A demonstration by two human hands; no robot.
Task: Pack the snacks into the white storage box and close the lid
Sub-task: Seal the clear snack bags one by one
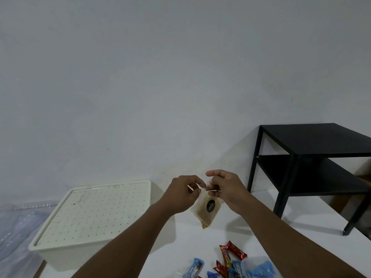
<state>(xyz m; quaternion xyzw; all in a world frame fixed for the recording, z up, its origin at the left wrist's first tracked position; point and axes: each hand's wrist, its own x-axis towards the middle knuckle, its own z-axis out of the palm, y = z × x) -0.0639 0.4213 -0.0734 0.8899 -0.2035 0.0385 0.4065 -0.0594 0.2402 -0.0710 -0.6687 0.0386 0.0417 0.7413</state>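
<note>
— What are the grips doing?

— The left grip point(183, 194) and the right grip point(227, 189) are both pinching the top edge of a clear pouch point(208, 211), with the fingers curling in against the film. The two are sitting close together, almost touching.

— And the pouch itself?

— It is hanging down from the fingers, tilting a little, in the air above the white worktop point(180, 247). Brownish contents are showing through it, and a dark oval label point(210, 204) is facing the camera. The print is too small to read.

— Where is the box sitting?

— The white storage box point(60, 255) is resting on the worktop to the left of the hands, apart from the pouch. Its lid point(96, 209), dotted with a grid of small marks, is lying flat on top and covering the box.

— Any other snacks?

— They are lying in a loose pile at the near edge of the view, between the forearms: red-wrapped bars point(233, 252) and blue-wrapped packs point(195, 266), some overlapping. Part of the pile is running out of the picture.

— Anything else around?

— A black side table point(313, 140) with a lower shelf is standing to the right, near the pale wall point(140, 77). A plastic sheet point(16, 223) is lying on the far left, beside the box.
</note>
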